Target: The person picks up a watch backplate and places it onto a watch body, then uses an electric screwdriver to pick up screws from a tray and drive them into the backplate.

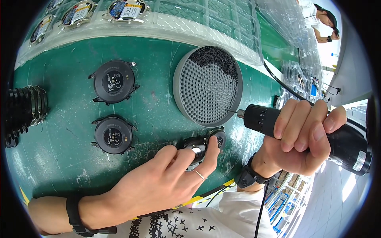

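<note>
My right hand [303, 133] is wrapped round a black electric screwdriver [260, 119], its thin bit pointing left at the lower right rim of a round grey screw tray [178, 93]. Whether the bit touches the tray, I cannot tell. Small black screws [214, 59] are heaped at the tray's far side, over a surface full of holes. Below the tray, the fingers of my left hand [168, 174] close on a dark smartwatch case [194, 144], partly hidden by them. A round watch back [219, 139] shows just beyond a fingertip.
Two black smartwatch cases [114, 82] lie back-up on the green mat [71, 158]. A stack of dark watch parts [27, 113] stands at the left. Clear plastic trays [190, 16] hold open watches [127, 10] along the far edge. Another person [323, 20] is at the far right.
</note>
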Demonstrator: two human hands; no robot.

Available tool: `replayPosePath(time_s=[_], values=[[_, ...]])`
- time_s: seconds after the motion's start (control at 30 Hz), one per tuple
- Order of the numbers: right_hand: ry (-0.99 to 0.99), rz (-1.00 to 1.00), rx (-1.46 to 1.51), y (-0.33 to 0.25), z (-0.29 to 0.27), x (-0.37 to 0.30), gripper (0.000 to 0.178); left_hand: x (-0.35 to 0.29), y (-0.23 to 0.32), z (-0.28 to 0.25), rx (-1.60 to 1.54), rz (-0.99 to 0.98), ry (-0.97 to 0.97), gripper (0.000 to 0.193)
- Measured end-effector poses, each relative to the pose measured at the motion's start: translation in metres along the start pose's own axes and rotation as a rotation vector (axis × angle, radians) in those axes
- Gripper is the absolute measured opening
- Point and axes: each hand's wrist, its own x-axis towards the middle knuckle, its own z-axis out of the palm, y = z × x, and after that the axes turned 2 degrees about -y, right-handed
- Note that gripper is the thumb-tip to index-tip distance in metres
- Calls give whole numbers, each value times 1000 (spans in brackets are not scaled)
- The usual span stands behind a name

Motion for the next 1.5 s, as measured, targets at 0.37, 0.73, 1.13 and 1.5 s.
replayPosePath(time_s=[0.37,0.73,1.13,1.5], values=[[66,-141,152,-16,14,-16,20,-4,-1,-4,34,24,-31,41],[33,-126,113,-14,20,-23,25,-5,1,5,68,18,37,45],[37,-108,96,-6,29,-21,25,-5,1,8,37,5,39,42],[204,-106,68,-10,36,-23,26,5,6,13,-27,-125,169,37]])
